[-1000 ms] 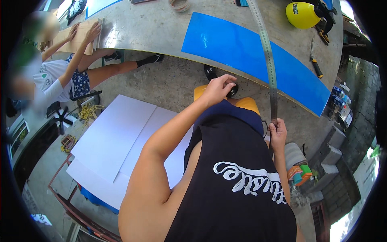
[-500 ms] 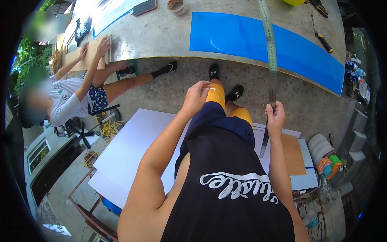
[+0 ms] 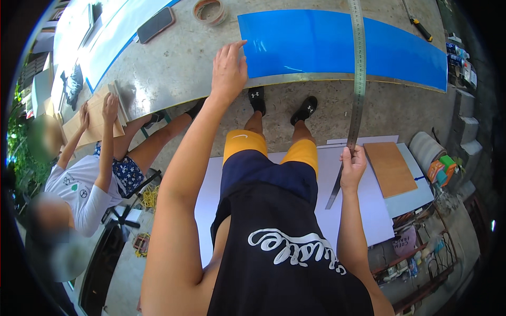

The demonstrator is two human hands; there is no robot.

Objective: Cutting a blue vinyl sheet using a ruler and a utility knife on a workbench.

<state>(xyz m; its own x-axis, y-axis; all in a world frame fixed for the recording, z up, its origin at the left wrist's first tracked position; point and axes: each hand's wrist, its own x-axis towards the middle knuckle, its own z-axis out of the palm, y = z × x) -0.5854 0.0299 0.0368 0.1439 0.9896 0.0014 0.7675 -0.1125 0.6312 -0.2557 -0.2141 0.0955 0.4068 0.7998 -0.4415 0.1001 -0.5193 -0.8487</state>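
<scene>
Your right hand [image 3: 353, 167] pinches a long metal ruler [image 3: 357, 87] between thumb and fingers, gripping it toward its near end, with a short length sticking out past your hand. From there the ruler runs away from you, across the blue sheet [image 3: 300, 42] and out of the top of the view; whether it lies flat on the sheet or just above it, you cannot tell. Your left hand [image 3: 230, 72] is empty, its fingers stretched out, the fingertips at the sheet's left end; contact there is unclear.

The blue sheet lies along the near edge of the table [image 3: 184, 60]. Left of it are a round tub [image 3: 209, 11] and a phone [image 3: 156, 25]; near its right end is a tool with a yellow-and-black handle [image 3: 421, 30]. Farther left, a co-worker's two hands [image 3: 109, 109] rest on a wooden board [image 3: 90, 128]. Beside your right forearm, a brown panel [image 3: 390, 168] lies near a white sheet [image 3: 363, 216].
</scene>
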